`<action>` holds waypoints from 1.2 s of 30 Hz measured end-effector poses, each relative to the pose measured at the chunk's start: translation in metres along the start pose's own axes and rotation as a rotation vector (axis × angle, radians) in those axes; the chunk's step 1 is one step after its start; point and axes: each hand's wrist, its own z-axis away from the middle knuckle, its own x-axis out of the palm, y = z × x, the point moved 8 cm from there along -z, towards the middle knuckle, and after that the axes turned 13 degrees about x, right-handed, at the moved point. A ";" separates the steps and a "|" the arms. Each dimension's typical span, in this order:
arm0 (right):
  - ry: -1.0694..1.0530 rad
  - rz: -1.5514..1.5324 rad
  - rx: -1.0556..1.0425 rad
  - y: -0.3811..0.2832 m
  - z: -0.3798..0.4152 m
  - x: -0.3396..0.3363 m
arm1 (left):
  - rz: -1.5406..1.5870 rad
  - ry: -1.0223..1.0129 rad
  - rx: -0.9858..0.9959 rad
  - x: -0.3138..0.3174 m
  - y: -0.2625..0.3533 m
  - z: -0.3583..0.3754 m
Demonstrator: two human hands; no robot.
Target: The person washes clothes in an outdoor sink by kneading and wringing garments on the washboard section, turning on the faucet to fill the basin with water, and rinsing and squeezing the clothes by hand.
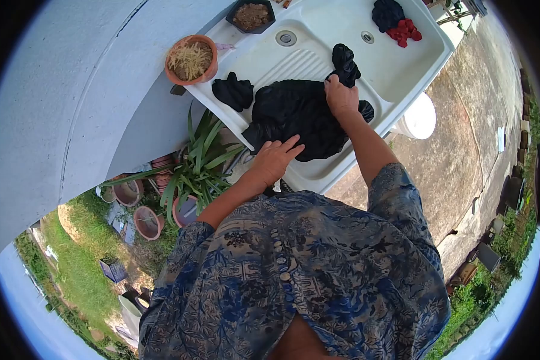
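A wet-looking black garment (294, 114) lies spread over the ribbed washboard part of a white double sink (342, 171). My left hand (273, 161) rests on its near left edge, fingers spread. At the far right of the cloth, my right hand (342, 98) is closed, gripping a fold of the garment. Just beyond that hand sits a bunched black part (345, 63). Another small black cloth (233, 91) lies to the left on the sink. In the far right basin are a dark cloth (388, 14) and a red cloth (405, 32).
A terracotta pot (207, 66) with dry growth and a dark pot (251, 16) stand along the sink's left rim. Below is a long-leaved green plant (204, 156) among several pots. A white bucket (418, 117) stands on the concrete to the right.
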 end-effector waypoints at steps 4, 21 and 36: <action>0.142 -0.292 -0.424 -0.061 0.094 -0.024 | 0.055 0.033 0.010 0.007 -0.015 -0.004; -0.347 -0.311 0.205 0.057 0.118 0.027 | -0.173 0.048 -0.263 -0.044 -0.096 -0.093; -0.290 -2.057 0.399 0.112 0.059 -0.042 | 1.794 0.879 -0.551 -0.081 -0.134 -0.032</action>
